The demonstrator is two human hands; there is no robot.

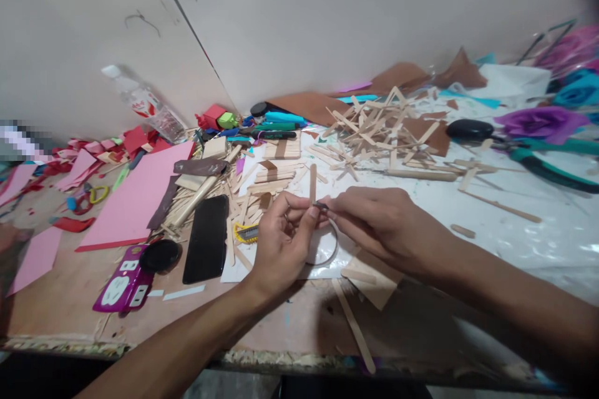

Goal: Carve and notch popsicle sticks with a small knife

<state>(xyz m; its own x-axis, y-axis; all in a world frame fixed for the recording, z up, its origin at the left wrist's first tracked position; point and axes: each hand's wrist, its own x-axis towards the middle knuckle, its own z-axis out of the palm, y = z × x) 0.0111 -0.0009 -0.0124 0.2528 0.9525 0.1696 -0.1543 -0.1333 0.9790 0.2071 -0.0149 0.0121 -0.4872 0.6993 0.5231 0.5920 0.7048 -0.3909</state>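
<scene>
My left hand (287,234) is closed, its thumb and fingers pinching a wooden craft stick (313,182) that stands up from the fingertips. My right hand (374,221) meets it from the right, with fingers pinched on a small dark, thin piece (321,204) touching the stick; it looks blade-like, but its kind is unclear. Below the fingers curves a thin grey loop (335,249), partly hidden by the hands. A yellow box cutter (246,233) lies just left of my left hand. Under my right hand is a flat wooden piece (377,290) with a stick on it.
A heap of craft sticks (374,131) covers the back of the white sheet (416,199). Teal-handled pliers (552,162) lie at right. Left are a black phone (206,239), pink sheets (135,199) and a leaning plastic bottle (150,106). One stick (354,324) points toward the table's front edge.
</scene>
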